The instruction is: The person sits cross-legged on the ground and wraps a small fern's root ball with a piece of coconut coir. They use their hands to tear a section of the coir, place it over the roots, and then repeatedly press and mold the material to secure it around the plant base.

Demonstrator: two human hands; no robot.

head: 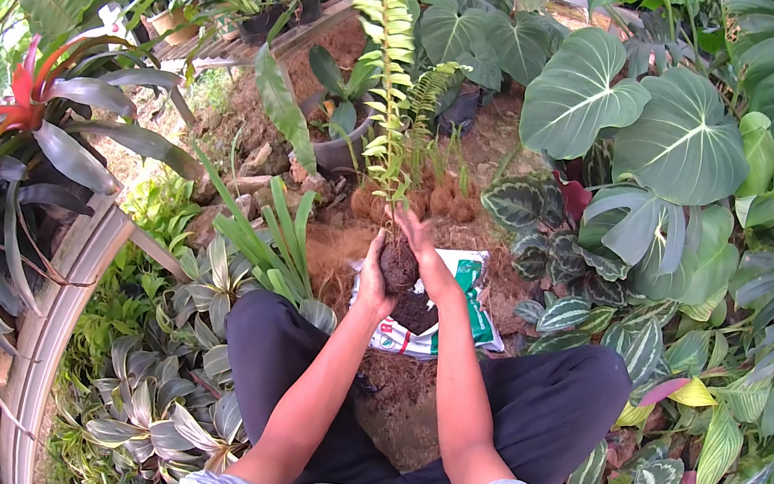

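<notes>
A fern (385, 74) stands upright in front of me, its long frond rising toward the far side of the view. Its dark, rounded root ball (399, 265) rests in my left hand (373, 279), which cups it from the left. On the other side, my right hand (428, 255) lies along the upper right of the ball; its fingers are blurred, so how firmly they grip cannot be seen. Under both hands lies a white and green plastic bag (478, 316) bearing print, with dark potting soil (415, 313) in its opening.
Several brown fibrous clumps (431, 200) with small fern shoots lie just beyond my hands. Strap-leaved green plants (284, 245) grow at left, near rocks (259, 161). Large-leaved foliage (684, 137) crowds the right. A red-centred bromeliad (27, 90) leans over a curved edging (53, 311).
</notes>
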